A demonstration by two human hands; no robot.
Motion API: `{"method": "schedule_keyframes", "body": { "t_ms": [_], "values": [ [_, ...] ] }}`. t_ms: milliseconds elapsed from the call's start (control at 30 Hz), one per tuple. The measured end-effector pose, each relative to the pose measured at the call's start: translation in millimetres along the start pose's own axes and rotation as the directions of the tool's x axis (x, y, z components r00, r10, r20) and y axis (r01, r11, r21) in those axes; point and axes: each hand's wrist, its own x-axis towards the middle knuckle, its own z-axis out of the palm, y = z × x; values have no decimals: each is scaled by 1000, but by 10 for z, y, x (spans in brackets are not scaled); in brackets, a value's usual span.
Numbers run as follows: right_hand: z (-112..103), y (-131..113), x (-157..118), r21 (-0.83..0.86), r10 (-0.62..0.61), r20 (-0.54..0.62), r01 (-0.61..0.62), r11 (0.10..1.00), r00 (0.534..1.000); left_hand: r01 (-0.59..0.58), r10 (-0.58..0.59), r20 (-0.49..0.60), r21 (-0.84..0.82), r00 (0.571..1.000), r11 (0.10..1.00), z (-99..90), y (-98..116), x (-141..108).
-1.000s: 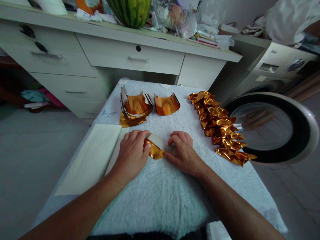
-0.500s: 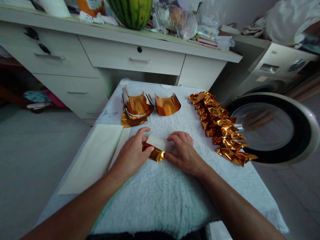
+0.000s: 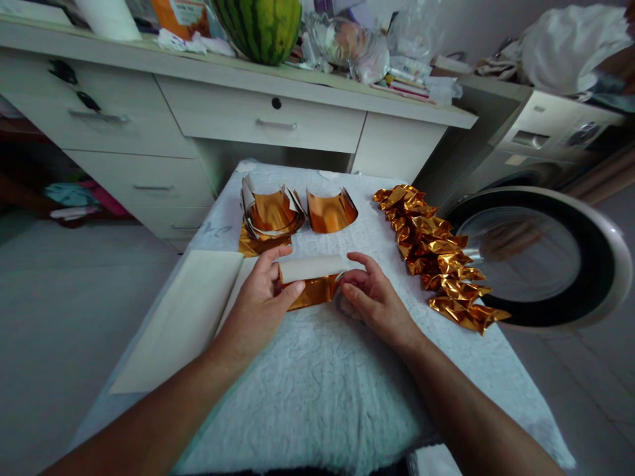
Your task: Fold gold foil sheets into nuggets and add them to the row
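Observation:
Between my hands is a partly folded sheet of gold foil paper (image 3: 313, 291), its white backing curled up along the far side. My left hand (image 3: 262, 291) grips the left end, thumb on the gold face and fingers behind. At the right end, my right hand (image 3: 374, 294) has its thumb and curled fingers on the edge, while the index finger stands raised. Behind them sit a stack of curved gold sheets (image 3: 270, 210) and one separate curved gold sheet (image 3: 331, 211). A row of folded gold foil pieces (image 3: 436, 248) runs down the right side.
A pale quilted cloth (image 3: 317, 396) covers the table, with a white paper sheet (image 3: 173, 317) at left. Beyond stands a white drawer desk (image 3: 307, 125) bearing a watermelon (image 3: 260, 30) and plastic bags. A washing machine's open round door (image 3: 536, 254) juts in close at right.
The gold paper has opened out wider and shows more of its gold face. My right hand has shifted right to its end, lifting its index finger. My left hand keeps hold.

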Motion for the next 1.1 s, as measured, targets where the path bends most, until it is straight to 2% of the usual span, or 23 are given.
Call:
{"method": "schedule_keyframes", "body": {
  "t_ms": [67,167,300,400,500,633,733,900,1000,1100],
  "values": [
    [29,-37,7,90,44,13,-45,995,999,0,1,-16,8,1000,1000,17,-34,-3],
    [58,-91,18,132,72,-7,-70,989,997,12,-11,-7,59,1000,998,28,-58,-12],
    [61,-89,29,189,73,-34,-65,980,997,69,-75,51,109,996,992,23,-32,-33],
    [47,-54,30,243,56,-43,-44,969,998,53,-61,65,107,996,993,8,9,-45],
    [32,-31,31,179,54,-30,-48,983,998,34,-41,52,120,998,992,-14,61,-47],
    [28,-18,39,-19,34,-53,-35,999,998,47,-66,76,221,995,974,-45,96,-46],
    [26,2,48,-167,-18,-61,7,986,998,-91,36,142,402,989,911,-65,77,-57],
    [2,38,56,-338,-47,-62,23,941,997,-307,182,252,662,950,684,-66,45,-112],
    [-11,42,57,-303,-31,-60,12,953,998,-412,217,353,716,910,564,-44,38,-147],
    [-18,32,61,-202,20,-60,-32,979,998,-503,226,456,693,861,516,-18,22,-159]
  ]
}}
